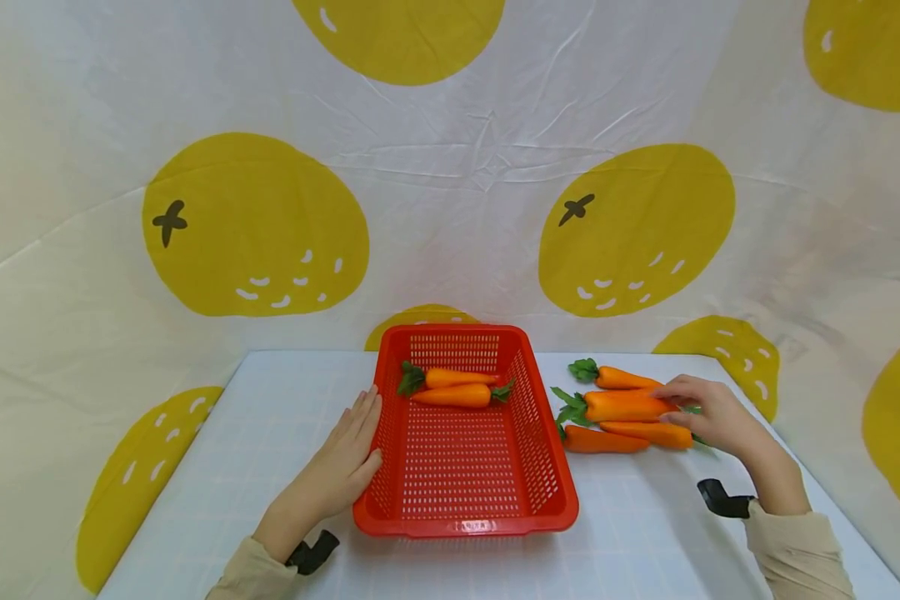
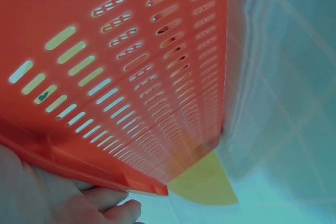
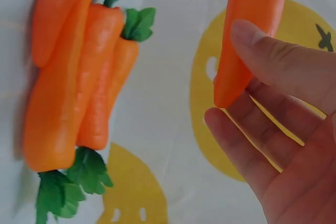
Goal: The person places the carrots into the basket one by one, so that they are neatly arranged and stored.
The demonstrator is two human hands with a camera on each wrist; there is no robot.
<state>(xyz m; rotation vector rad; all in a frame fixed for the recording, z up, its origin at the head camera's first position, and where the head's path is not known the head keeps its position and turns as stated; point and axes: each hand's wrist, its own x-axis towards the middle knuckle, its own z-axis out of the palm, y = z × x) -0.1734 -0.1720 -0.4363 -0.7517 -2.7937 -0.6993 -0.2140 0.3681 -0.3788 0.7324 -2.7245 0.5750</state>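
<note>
A red plastic basket (image 1: 461, 475) with slotted walls stands on the table, two carrots (image 1: 453, 395) with green tops lying at its far end. Against its left rim rests my left hand (image 1: 341, 458), fingers extended along the side; the left wrist view shows the fingers (image 2: 107, 200) just under the rim. To the right of the basket, my right hand (image 1: 708, 412) pinches a carrot (image 3: 252, 40) near its tapered tip between thumb and fingers. This carrot is raised above several other carrots (image 3: 58, 114), which lie close together on the table.
The table (image 1: 270, 400) has a pale, faintly checked cover. Behind it and along both sides hangs a white cloth (image 1: 450, 208) printed with large yellow fruit.
</note>
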